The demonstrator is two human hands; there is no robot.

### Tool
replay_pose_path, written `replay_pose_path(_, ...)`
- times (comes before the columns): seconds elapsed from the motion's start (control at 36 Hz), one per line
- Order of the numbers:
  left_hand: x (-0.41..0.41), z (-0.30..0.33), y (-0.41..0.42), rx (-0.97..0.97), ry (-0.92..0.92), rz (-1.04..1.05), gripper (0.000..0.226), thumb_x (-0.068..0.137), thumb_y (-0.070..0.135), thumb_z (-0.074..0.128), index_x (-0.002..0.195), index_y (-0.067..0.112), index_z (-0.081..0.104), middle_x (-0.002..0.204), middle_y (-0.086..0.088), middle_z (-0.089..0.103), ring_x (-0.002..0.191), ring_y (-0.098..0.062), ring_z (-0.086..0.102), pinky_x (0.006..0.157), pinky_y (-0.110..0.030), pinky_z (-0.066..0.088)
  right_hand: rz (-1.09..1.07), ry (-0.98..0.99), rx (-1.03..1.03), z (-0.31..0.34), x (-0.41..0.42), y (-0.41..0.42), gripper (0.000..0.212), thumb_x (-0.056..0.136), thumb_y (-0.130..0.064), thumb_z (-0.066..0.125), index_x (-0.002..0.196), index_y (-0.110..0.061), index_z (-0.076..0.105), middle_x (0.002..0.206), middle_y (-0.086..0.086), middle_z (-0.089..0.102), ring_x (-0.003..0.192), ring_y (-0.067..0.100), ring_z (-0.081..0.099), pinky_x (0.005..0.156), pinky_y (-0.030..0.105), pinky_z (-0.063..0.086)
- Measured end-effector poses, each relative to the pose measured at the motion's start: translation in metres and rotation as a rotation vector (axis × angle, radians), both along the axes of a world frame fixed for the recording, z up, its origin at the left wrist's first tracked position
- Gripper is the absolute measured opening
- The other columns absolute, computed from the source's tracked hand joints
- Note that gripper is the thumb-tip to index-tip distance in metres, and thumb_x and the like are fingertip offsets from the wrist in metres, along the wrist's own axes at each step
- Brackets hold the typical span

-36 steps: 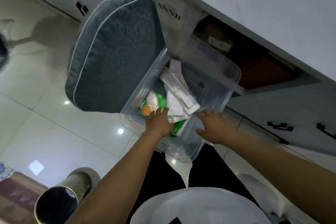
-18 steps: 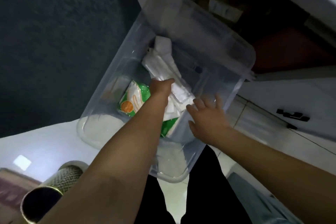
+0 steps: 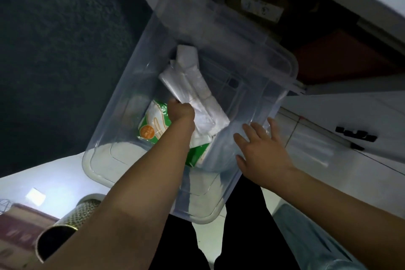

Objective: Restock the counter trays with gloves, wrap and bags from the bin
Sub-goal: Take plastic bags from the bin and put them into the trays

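Observation:
A clear plastic bin [image 3: 122,103] stands on the floor below me. Inside lie a green and white glove pack [image 3: 153,125] with an orange circle, long white rolls in clear wrap [image 3: 192,81], and folded white bags [image 3: 206,120]. My left hand [image 3: 180,112] reaches deep into the bin, its curled fingers gripping the near end of the white rolls, right above the glove pack. My right hand [image 3: 260,144] lies flat with spread fingers against the bin's right wall near the rim.
A dark grey cushioned chair back [image 3: 61,55] fills the left side. An open cabinet [image 3: 328,55] with boxes sits behind the bin, white cabinet doors with black handles [image 3: 355,136] at right. A metal mesh cylinder [image 3: 65,223] stands at lower left.
I have leaned closer over the bin. My left hand went from the glove pack deeper in to the white rolls. My right hand spread flat on the bin's right wall.

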State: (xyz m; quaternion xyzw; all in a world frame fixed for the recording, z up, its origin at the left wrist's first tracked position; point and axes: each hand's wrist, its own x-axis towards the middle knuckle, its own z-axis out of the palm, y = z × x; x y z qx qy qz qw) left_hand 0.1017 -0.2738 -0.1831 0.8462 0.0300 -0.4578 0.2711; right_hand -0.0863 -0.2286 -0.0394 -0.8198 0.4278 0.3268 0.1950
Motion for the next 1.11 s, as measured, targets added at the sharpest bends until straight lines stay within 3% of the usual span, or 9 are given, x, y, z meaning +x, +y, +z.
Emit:
replay_pose_path(0.11,0.016,0.011,0.037,-0.089,0.077,-0.022,0.026,0.084,-0.006,0.061,0.098,0.015,0.053,0.100,-0.006,0.062,0.100,-0.033,0.064,0.090,-0.051,0.055,-0.045,-0.062,0.179,0.000,0.007,-0.024,0.059,0.094,-0.047,0.044,0.148,-0.024,0.035,0.151,0.009,0.041,0.133,0.028,0.043,0.119,0.045,0.014)
replay_pose_path(0.22,0.031,0.023,0.071,-0.109,0.187,0.012,0.030,0.084,-0.003,0.064,0.108,0.013,0.056,0.101,-0.010,0.065,0.083,-0.024,0.063,0.069,-0.029,0.056,-0.308,-0.203,0.325,0.001,0.021,-0.060,0.058,0.091,-0.043,0.058,0.144,-0.028,0.043,0.144,0.003,0.051,0.126,0.025,0.052,0.103,0.033,0.041)
replay_pose_path(0.33,0.041,0.035,0.093,-0.057,0.238,0.023,0.030,0.084,0.000,0.065,0.109,0.014,0.056,0.103,-0.012,0.064,0.083,-0.023,0.059,0.074,-0.033,0.051,-0.526,-0.294,0.337,-0.023,0.048,-0.089,0.056,0.089,-0.034,0.065,0.141,-0.022,0.049,0.138,0.006,0.057,0.120,0.023,0.056,0.086,0.018,0.035)
replay_pose_path(0.44,0.044,0.048,0.105,-0.085,0.291,0.028,0.032,0.085,-0.002,0.065,0.113,0.012,0.055,0.106,-0.011,0.065,0.094,-0.028,0.063,0.085,-0.046,0.056,-0.586,-0.285,0.316,-0.071,0.075,-0.111,0.046,0.089,-0.023,0.061,0.134,-0.015,0.053,0.134,0.012,0.058,0.120,0.030,0.056,0.087,0.023,0.038)
replay_pose_path(0.58,0.049,0.062,0.111,-0.166,0.330,0.049,0.028,0.086,-0.001,0.065,0.109,0.012,0.059,0.096,-0.002,0.070,0.086,-0.020,0.068,0.071,-0.039,0.061,-0.916,-0.149,0.422,-0.134,0.098,-0.125,0.093,0.085,-0.033,0.072,0.155,-0.012,0.015,0.158,0.012,0.029,0.140,0.032,0.037,0.110,0.037,0.036)
replay_pose_path(0.67,0.054,0.073,0.119,-0.233,0.368,0.056,0.022,0.086,-0.003,0.065,0.101,0.011,0.059,0.090,0.000,0.074,0.080,-0.015,0.071,0.070,-0.038,0.061,-1.142,-0.115,0.506,-0.162,0.099,-0.122,0.079,0.086,-0.030,0.071,0.150,-0.008,0.030,0.147,0.014,0.045,0.129,0.032,0.050,0.097,0.040,0.047)
replay_pose_path(0.81,0.064,0.083,0.131,-0.273,0.378,0.075,0.026,0.087,-0.004,0.065,0.110,0.006,0.060,0.102,-0.007,0.074,0.092,-0.021,0.072,0.076,-0.041,0.062,-1.107,-0.074,0.326,-0.179,0.109,-0.120,0.064,0.093,-0.022,0.063,0.145,-0.001,0.034,0.143,0.017,0.047,0.126,0.031,0.051,0.100,0.035,0.046)
replay_pose_path(0.89,0.068,0.087,0.136,-0.281,0.362,0.082,0.026,0.086,-0.003,0.066,0.109,0.006,0.060,0.097,-0.002,0.076,0.088,-0.018,0.073,0.077,-0.043,0.061,-1.167,-0.076,0.433,-0.170,0.108,-0.118,0.051,0.092,-0.019,0.061,0.137,-0.001,0.045,0.126,0.017,0.058,0.100,0.032,0.062,0.074,0.038,0.054)
replay_pose_path(1.11,0.073,0.132,0.127,-0.360,0.423,0.095,0.031,0.087,-0.001,0.068,0.114,0.013,0.062,0.104,-0.002,0.077,0.093,-0.021,0.074,0.068,-0.034,0.061,-1.290,-0.401,0.530,-0.087,0.089,-0.099,0.034,0.084,0.004,0.067,0.118,0.000,0.063,0.098,0.016,0.067,0.069,0.025,0.064,0.055,0.032,0.053)
